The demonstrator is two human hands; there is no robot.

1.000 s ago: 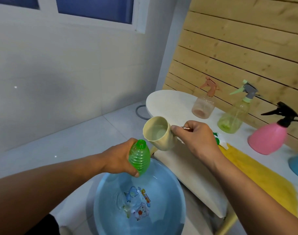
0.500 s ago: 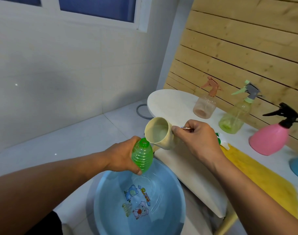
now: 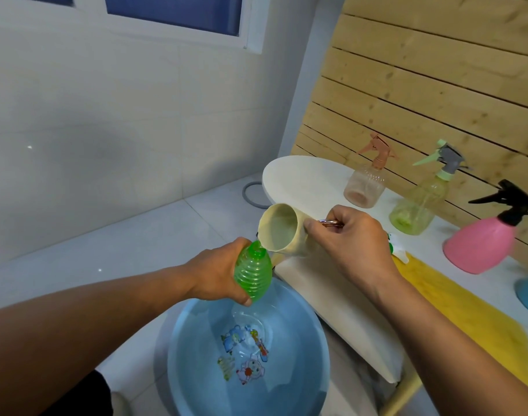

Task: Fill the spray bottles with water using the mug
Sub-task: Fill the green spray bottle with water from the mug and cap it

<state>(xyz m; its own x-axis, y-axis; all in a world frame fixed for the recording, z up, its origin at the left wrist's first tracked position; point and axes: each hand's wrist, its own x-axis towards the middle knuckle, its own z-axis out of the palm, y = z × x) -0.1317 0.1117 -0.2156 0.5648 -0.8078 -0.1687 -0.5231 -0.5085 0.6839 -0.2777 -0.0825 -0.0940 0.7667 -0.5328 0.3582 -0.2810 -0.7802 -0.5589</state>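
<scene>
Right hand (image 3: 351, 241) tips mug (image 3: 282, 232) onto green bottle (image 3: 253, 271).

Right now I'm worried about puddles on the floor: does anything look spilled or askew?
Nothing looks spilled. The cream mug is tilted on purpose, its lip at the green bottle mouth, both over the blue basin. The green bottle's sprayer is off.

blue basin (image 3: 178, 382) on floor | yellow cloth (image 3: 467, 313) on white table (image 3: 304, 178)
</scene>
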